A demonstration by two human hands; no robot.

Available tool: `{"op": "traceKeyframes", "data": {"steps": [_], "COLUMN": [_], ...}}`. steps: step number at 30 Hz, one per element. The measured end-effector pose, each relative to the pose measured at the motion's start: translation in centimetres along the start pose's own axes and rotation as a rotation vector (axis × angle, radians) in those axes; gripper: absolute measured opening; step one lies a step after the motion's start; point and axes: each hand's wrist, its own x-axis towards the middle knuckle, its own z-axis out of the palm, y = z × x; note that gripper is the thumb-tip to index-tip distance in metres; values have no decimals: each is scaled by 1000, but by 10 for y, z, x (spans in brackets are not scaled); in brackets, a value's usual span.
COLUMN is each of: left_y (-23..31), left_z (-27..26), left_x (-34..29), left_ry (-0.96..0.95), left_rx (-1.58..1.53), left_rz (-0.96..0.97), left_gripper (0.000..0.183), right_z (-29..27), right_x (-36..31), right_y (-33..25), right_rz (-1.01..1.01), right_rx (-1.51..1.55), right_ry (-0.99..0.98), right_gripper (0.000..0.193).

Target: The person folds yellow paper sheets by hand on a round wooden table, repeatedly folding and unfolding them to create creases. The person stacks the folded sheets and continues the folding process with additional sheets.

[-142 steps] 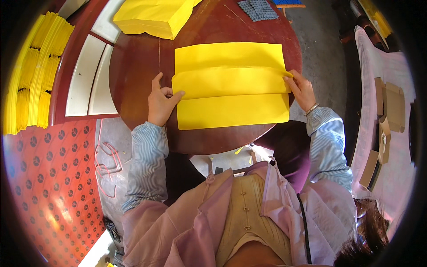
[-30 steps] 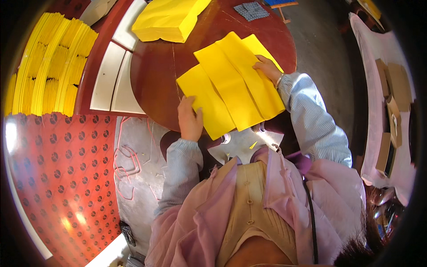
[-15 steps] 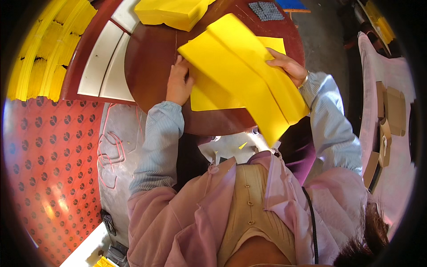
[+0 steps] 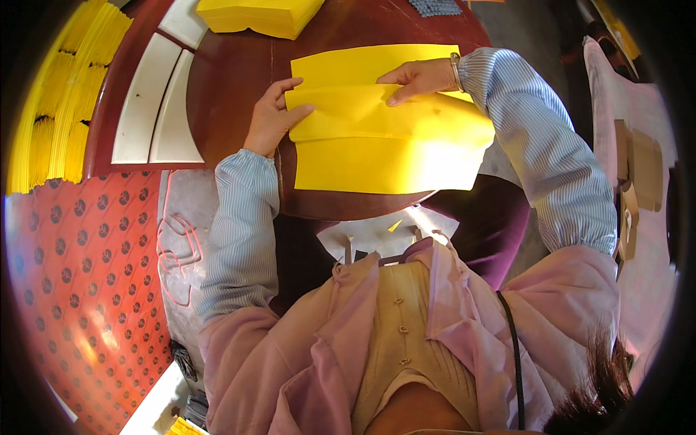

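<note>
On the counter (image 4: 232,101) lies a folded yellow sheet (image 4: 362,163); at its left edge we record the left hand (image 4: 271,119), thumb and forefinger apart; farther right, the right hand (image 4: 423,78) rests across its upper part, whether clamped there we cannot tell.

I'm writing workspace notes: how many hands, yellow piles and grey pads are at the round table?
Hands: 2, left hand and right hand
Yellow piles: 2, overlapping sheets and thick stack
Grey pads: 1, textured pad, partly out of view
Total: 5
</note>
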Motion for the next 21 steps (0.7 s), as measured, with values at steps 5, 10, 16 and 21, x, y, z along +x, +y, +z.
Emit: {"op": "traceKeyframes", "data": {"steps": [5, 10, 16, 21], "left_y": [-14, -23, -8, 7], "left_z": [-4, 1, 14, 46], "left_x": [8, 6, -8, -29], "left_ry": [90, 168, 349, 309], "left_rx": [-26, -7, 764, 1109], "left_rz": [-119, -134, 7, 636], "left_gripper": [48, 46, 56, 49], "right_z": [-32, -29, 20, 44], "right_x": [-41, -96, -115, -112], "right_y": [25, 80, 118, 113], "right_rz": [262, 203, 2, -65], "right_rx": [-353, 73, 361, 281], "right_ry": [131, 463, 870, 1020], "right_gripper": [61, 50, 51, 52]}}
